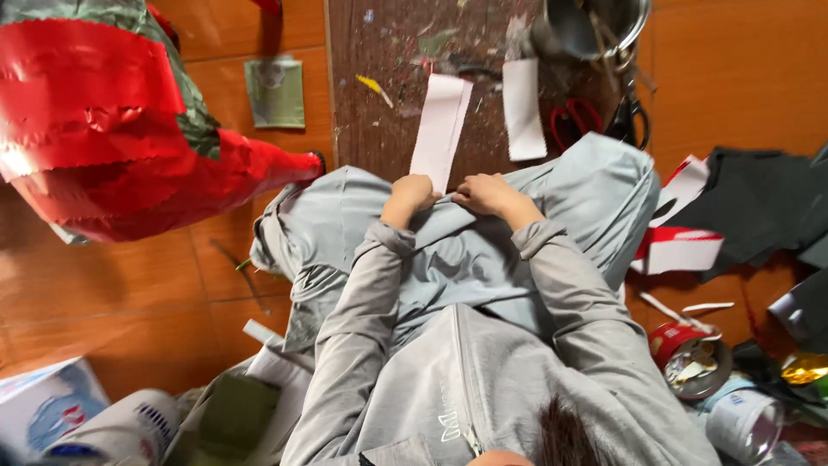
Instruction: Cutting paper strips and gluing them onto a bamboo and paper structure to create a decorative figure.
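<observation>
White paper strip [441, 129] lies on the bench [379, 112], reaching away from both hands. Left hand [411, 194] pinches its near end. Right hand [485, 193] rests close beside, fingers curled.

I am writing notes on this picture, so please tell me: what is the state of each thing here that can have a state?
Left hand: closed on the end of the white paper strip.
Right hand: fingers bent, pressing the grey cloth on the lap.
White paper strip: flat, lying on the wooden board.
Second white strip: flat, untouched.
Red scissors: lying on the board, unused.
Red tin: open, scraps inside.
Red paper figure: standing on the floor.
</observation>
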